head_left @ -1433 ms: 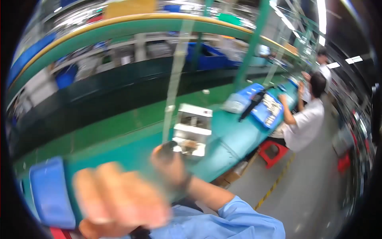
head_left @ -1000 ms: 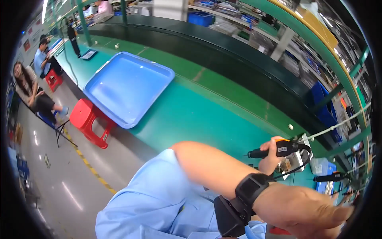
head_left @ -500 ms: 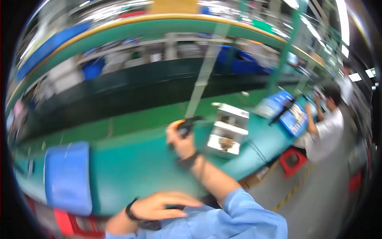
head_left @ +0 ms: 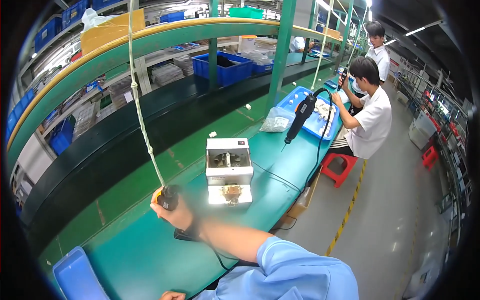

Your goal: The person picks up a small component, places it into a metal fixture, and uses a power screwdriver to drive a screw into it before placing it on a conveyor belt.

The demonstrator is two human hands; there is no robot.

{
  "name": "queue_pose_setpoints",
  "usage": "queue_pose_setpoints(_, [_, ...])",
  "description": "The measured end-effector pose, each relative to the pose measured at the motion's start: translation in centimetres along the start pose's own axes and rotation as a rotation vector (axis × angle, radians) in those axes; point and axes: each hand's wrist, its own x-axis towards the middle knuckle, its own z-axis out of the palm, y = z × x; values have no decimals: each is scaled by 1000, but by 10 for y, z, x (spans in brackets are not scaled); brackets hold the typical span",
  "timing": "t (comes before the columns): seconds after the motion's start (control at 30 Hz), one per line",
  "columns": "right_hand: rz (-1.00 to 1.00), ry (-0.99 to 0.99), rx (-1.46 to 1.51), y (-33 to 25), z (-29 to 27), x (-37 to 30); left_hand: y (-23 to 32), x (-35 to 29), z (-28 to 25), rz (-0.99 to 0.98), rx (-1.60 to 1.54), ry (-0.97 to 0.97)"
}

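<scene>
- Bench (head_left: 145, 265): a long green top running from the lower left toward the upper right, smooth and slightly shiny.
- Far tray (head_left: 311, 125): blue, shallow, holding small white parts, near a seated co-worker.
- Near tray (head_left: 77, 277): blue, with a raised rim, at the lower left and partly cut off by the dark edge of the view.
- Machine (head_left: 229, 175): a pale, box-shaped unit on the bench, with an open bay showing metal parts above and a brass-coloured piece on its bright lower ledge.
- Second driver (head_left: 301, 117): black and slim, hanging tilted beyond the machine, its thin bit pointing down, with a coiled black cable.
- Right hand (head_left: 175, 214): closed around the driver, fingers wrapped on its far left side; the wrist is blurred.
- Driver (head_left: 169, 197): over the bench, left of the machine, at the lower end of the cord. The part showing is black, rounded and dull, with a small pale marking and an orange patch by the fingers. Its bit is hidden.
- Left hand (head_left: 173, 296): only a little shows at the lower edge; I cannot tell how open it is or whether it holds anything.
- Cord (head_left: 142, 120): pale, thin and knotted, slanting down to the driver.
</scene>
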Motion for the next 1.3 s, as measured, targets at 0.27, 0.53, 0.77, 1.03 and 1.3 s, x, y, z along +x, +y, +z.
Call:
queue_pose_setpoints(0.27, [-6, 24, 41, 4, -12, -7, -96, -5, -26, 73, 403, -433])
queue_pose_setpoints(0.53, [-124, 13, -7, 10, -7, -9, -197, -14, -27, 30, 402, -425])
queue_pose_setpoints(0.77, [-106, 37, 5, 8, -8, -9, -269, -2, -25, 15, 395, -382])
queue_pose_setpoints(1.03, [-84, 45, -7, -2, -12, -10, -333, 23, -29, -11, 395, -324])
queue_pose_setpoints(1.3, [-88, 21, -14, 4, -11, -9, -365, 77, -25, -30, 370, -268])
